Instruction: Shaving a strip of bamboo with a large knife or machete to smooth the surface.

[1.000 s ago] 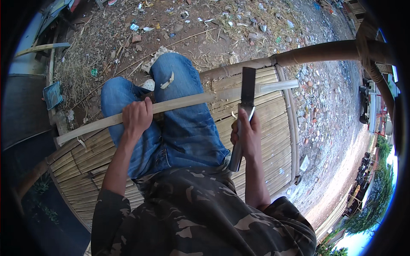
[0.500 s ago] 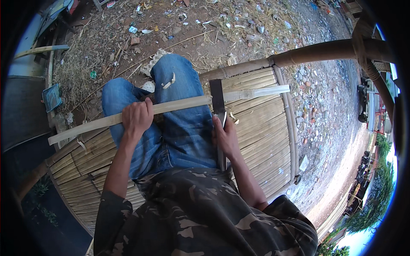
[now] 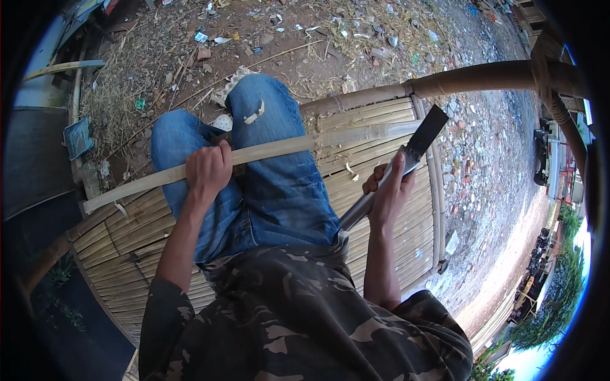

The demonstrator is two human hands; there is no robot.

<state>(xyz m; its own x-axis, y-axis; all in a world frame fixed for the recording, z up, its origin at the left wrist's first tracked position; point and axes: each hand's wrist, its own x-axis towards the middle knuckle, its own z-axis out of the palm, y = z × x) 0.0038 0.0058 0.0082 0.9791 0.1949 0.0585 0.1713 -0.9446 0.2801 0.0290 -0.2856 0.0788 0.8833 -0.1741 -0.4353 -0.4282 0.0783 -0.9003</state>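
A long pale bamboo strip (image 3: pixel 273 149) lies across my jeans-clad thighs, and its right part rests over the slatted bench. My left hand (image 3: pixel 209 169) is closed around the strip above my left thigh. In my right hand (image 3: pixel 390 188) is a knife (image 3: pixel 428 131) with a dark, square-ended blade and a long grey handle. The fingers wrap the handle near the blade, and its rear end reaches back to my waist. The blade points up and to the right, over the strip's far right end. A curled shaving (image 3: pixel 255 113) sits on my right knee.
I sit on a bamboo-slat bench (image 3: pixel 394 222) with several shavings (image 3: pixel 351 170) on it. A thick bamboo rail (image 3: pixel 470 79) runs along its far side to a post at the right. Beyond is littered dirt ground (image 3: pixel 267 38). A dark wall panel (image 3: pixel 38 152) stands at the left.
My right hand has swung the knife to the right along the strip, from beside my right thigh to near the strip's right end. The strip has shifted slightly right in view.
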